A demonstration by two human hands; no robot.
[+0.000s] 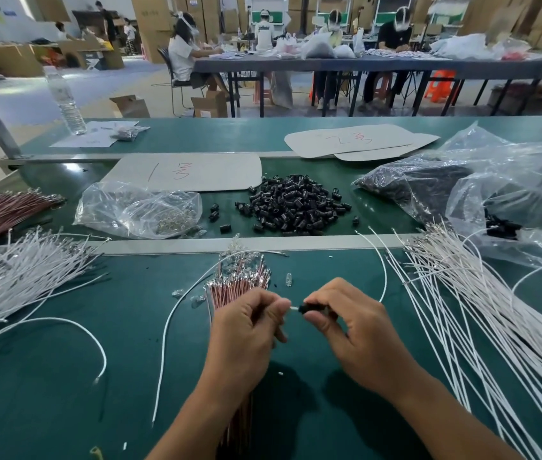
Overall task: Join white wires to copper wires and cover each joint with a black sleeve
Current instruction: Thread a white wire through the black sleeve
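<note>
Workshop, green bench (130, 327) — black sleeves (291, 207) heaped, white wires (462, 293) spread.

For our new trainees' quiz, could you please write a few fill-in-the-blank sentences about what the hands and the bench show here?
1. The right hand pinches a sleeve whose colour is ____.
2. The left hand pinches a wire end that is ____ in colour.
3. The bundle of copper wires lies beneath the ____ hand.
4. The water bottle stands on the far ____ side of the bench.
Missing words: black; white; left; left.
</note>
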